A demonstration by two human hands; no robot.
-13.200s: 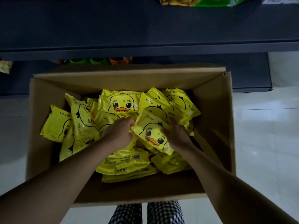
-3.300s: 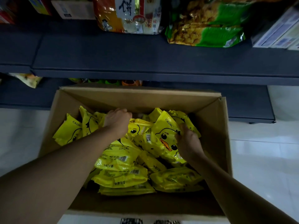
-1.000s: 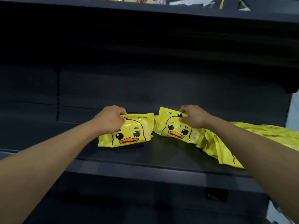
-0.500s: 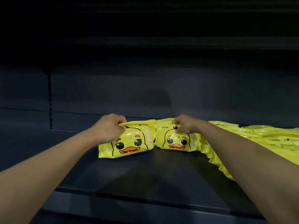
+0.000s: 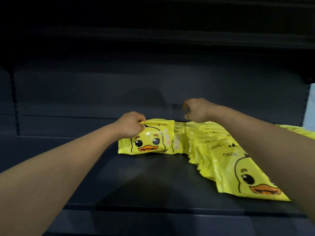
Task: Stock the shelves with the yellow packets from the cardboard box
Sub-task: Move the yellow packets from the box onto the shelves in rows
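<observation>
Half a second ago our right hand [image 5: 196, 110] was pinching the top seam of a second duck packet; now it has let go and lifted clear, its fingers curled in on themselves with nothing between them. The released packet has joined the row of yellow duck packets [image 5: 219, 150] that leans back just below and to the right of those knuckles, running out toward the near edge of the dark shelf [image 5: 153, 181].

Our left hand [image 5: 130, 126] keeps its pinch on the top-left corner of the upright duck packet [image 5: 150, 138], thumb and fingertips closed over the seam, the packet's base resting on the shelf and its right edge touching the row.

We judge one of the pair placed and the other only waiting to be let go. After that, we expect another trip to the cardboard box, which is out of view.
</observation>
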